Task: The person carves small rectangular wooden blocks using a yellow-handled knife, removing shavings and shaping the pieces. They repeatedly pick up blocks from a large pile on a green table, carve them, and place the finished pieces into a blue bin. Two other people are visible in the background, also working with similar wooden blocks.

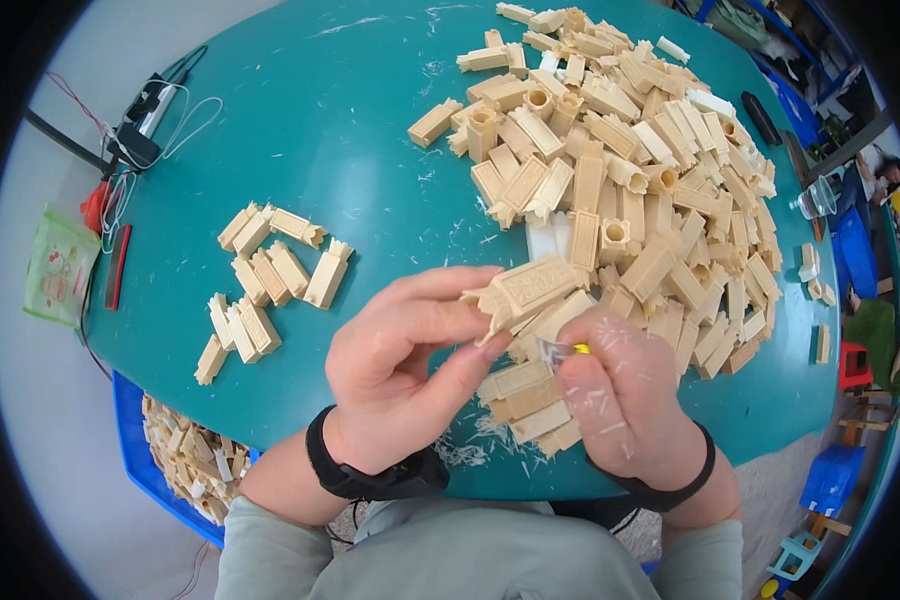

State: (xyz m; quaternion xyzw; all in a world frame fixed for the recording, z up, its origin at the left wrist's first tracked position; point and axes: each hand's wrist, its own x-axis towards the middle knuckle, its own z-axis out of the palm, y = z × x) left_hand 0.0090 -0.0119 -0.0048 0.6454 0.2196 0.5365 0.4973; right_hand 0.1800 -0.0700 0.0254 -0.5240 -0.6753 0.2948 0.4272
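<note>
Near the front of the green table, my left hand (400, 345) grips a cream plastic block (530, 292) with raised patterns on its side and a notched end, held tilted between thumb and fingers. My right hand (620, 385) is closed round a small yellow-handled knife (562, 350), its blade pointing toward the block. Whether the blade touches the block I cannot tell. Several similar blocks (532, 403) lie beneath my hands, partly hidden. White shavings (485, 445) are scattered on the table there, and bits cling to my right hand.
A large heap of cream blocks (620, 180) covers the table's right side. To the left lies a small group of blocks (285, 270). A blue bin (135, 430) full of pieces stands below the left edge. A power strip (155, 105) with cables sits at far left.
</note>
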